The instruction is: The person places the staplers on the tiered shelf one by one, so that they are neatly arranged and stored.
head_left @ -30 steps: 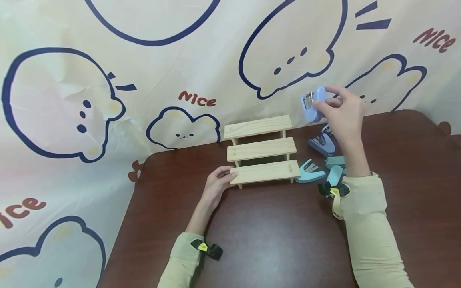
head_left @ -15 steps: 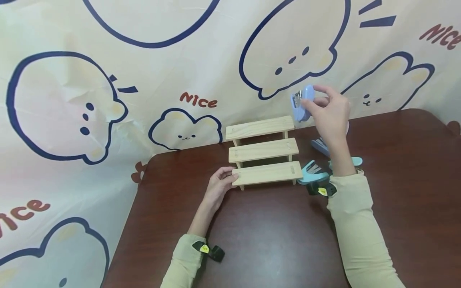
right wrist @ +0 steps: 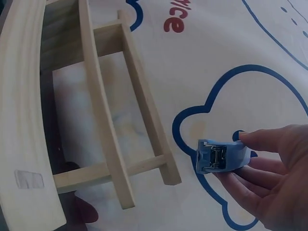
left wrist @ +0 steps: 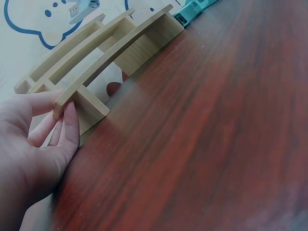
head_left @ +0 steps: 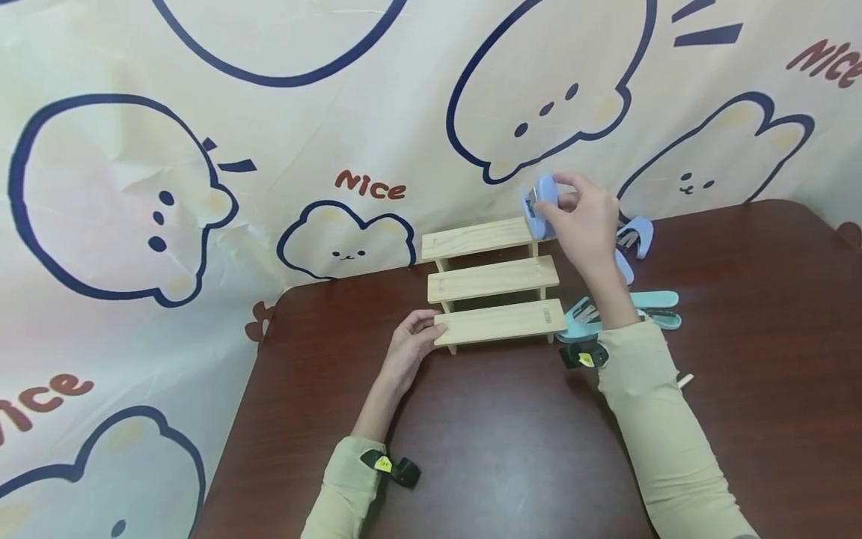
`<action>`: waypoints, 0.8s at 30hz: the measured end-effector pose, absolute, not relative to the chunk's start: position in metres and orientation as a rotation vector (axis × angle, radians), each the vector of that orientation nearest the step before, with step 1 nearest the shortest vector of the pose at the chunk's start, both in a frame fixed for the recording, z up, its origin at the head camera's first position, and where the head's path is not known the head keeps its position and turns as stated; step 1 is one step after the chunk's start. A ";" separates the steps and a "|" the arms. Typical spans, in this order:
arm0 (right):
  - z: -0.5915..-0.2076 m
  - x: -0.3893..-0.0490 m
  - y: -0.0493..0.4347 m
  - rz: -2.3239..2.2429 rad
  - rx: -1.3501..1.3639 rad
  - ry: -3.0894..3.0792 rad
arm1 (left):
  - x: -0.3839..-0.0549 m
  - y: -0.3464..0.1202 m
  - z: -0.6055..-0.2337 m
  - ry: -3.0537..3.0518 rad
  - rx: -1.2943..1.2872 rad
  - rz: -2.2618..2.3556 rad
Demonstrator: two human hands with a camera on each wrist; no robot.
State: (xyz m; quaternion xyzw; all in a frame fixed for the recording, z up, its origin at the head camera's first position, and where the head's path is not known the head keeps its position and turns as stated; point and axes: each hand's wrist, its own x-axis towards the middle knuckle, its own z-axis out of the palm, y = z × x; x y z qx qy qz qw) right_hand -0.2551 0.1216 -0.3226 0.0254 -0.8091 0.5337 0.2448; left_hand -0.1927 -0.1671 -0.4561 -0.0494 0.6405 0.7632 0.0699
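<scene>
A three-step wooden shelf (head_left: 493,278) stands on the table against the printed backdrop. My left hand (head_left: 408,346) pinches the left end of its lowest board, thumb on one face and fingers on the other, as the left wrist view (left wrist: 43,139) shows. In my right hand (head_left: 584,221) a light-blue stapler (head_left: 541,206) is held between thumb and fingers, tilted upright. It overlaps the right end of the top board in the head view. From the right wrist, the stapler (right wrist: 222,156) appears beside the top board's end, its metal inner part facing the shelf.
A turquoise stapler (head_left: 578,322) lies by the shelf's lower right corner. More turquoise staplers (head_left: 663,301) and a periwinkle stapler (head_left: 636,236) lie right of it, partly behind my right arm. The printed backdrop (head_left: 337,135) rises behind the table (head_left: 498,442).
My right hand has carried the light-blue stapler leftward and slightly down, from above the other staplers to the top board's right end. The left hand keeps its grip on the shelf.
</scene>
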 end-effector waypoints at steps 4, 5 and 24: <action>-0.325 -0.256 0.121 1.423 0.061 -2.233 | -0.193 -0.167 -0.456 1.931 -0.141 2.290; -0.326 -0.257 0.121 1.417 0.059 -2.241 | -0.193 -0.167 -0.456 1.931 -0.142 2.289; -0.330 -0.261 0.119 1.395 0.050 -2.305 | -0.193 -0.166 -0.454 1.928 -0.150 2.288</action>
